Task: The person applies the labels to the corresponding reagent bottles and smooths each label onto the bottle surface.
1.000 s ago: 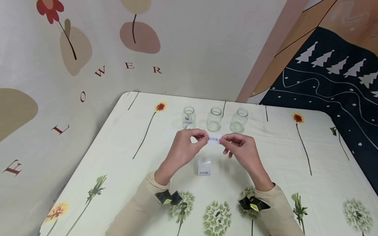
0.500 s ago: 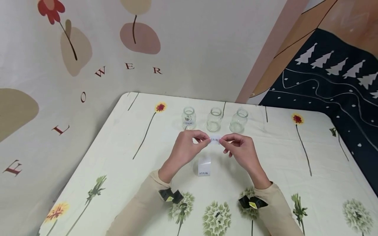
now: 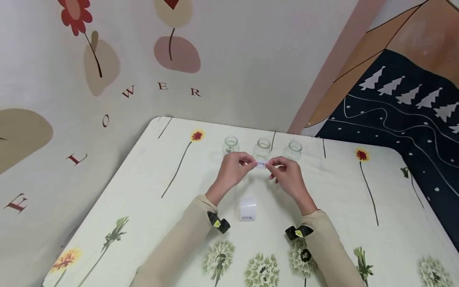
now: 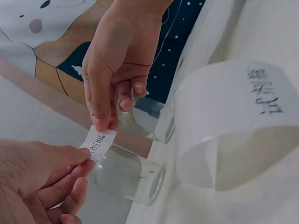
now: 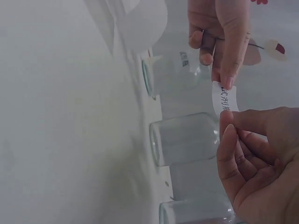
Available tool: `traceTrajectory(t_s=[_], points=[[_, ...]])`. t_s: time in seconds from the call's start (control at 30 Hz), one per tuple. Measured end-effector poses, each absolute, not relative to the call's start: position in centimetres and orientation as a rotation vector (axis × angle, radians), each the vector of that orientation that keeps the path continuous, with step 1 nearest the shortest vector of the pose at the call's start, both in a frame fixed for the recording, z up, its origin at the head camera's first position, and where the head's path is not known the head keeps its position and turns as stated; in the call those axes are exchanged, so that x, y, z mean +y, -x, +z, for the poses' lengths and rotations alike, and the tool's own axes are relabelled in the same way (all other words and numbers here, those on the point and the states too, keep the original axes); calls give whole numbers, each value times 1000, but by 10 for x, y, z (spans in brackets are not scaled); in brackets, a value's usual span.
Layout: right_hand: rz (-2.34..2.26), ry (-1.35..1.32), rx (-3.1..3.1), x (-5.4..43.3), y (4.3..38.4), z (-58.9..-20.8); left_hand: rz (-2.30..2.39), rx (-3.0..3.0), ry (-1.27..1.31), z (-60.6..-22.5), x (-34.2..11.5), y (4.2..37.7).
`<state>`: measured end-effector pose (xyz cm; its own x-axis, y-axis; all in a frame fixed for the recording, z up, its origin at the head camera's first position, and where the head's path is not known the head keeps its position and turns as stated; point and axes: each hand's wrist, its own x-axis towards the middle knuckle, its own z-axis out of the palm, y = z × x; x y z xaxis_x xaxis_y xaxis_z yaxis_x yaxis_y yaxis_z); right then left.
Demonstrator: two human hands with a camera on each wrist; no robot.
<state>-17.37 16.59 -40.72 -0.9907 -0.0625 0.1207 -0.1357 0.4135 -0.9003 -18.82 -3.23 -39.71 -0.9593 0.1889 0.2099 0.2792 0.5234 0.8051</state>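
A small white label (image 3: 260,164) with printed dark characters is stretched between both hands. My left hand (image 3: 232,169) pinches one end between thumb and forefinger; my right hand (image 3: 289,175) pinches the other. Just beyond the label stands the middle glass jar (image 3: 263,145), uncapped and upright. In the left wrist view the label lies close in front of this jar (image 4: 128,176); whether they touch I cannot tell. A left glass jar (image 5: 173,77) carries a similar label. The right glass jar (image 3: 295,147) shows no label and is partly behind my right hand.
A curled white label sheet (image 3: 248,208) with printed characters stands on the table nearer me, between my forearms. The flower-print tablecloth (image 3: 344,191) covers the table. A patterned cloth wall (image 3: 247,79) rises behind its back edge.
Both hands have moved forward with the label, up close to the middle jar. The head view has tilted slightly upward. The label sheet stays in its place.
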Motion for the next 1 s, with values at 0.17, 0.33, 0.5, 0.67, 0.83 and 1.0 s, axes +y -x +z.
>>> traceTrajectory(t_s=[0.17, 0.33, 0.5, 0.67, 0.83, 1.0], points=[[1639, -142, -2559, 169, 182, -415, -1505, -2645, 377, -409, -25, 199], [1655, -85, -2531, 165, 188, -424, -1554, -2635, 355, -420, -28, 203], [1688, -104, -2513, 157, 193, -430, -1523, -2622, 328, -424, -35, 206], [1669, -106, -2492, 158, 196, -429, -1470, -2616, 352, -423, -33, 209], [1651, -115, -2501, 162, 197, -429, -1496, -2618, 341, -422, -27, 210], [1656, -134, -2474, 166, 198, -431, -1482, -2640, 309, -423, -20, 211]])
